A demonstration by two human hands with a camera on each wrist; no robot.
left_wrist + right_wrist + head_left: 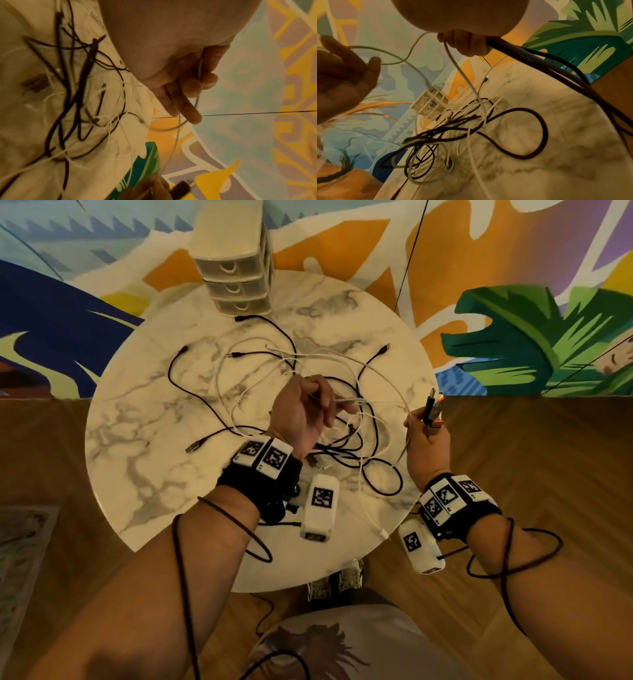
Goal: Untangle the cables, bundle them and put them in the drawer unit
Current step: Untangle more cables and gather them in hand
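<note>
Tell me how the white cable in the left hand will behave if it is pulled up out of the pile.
The white cable sags between hands, so probably floppy. It crosses black cables, so pulling likely drags them.

We are seeing everything bathed in dim, warm yellowish indoor light. In the head view the marble table (144,419) is showing soft shadows and is bending at the edges from wide-angle distortion. Both wrist views are looking grainy and smeared, with the left hand (171,70) blurring up close.
</note>
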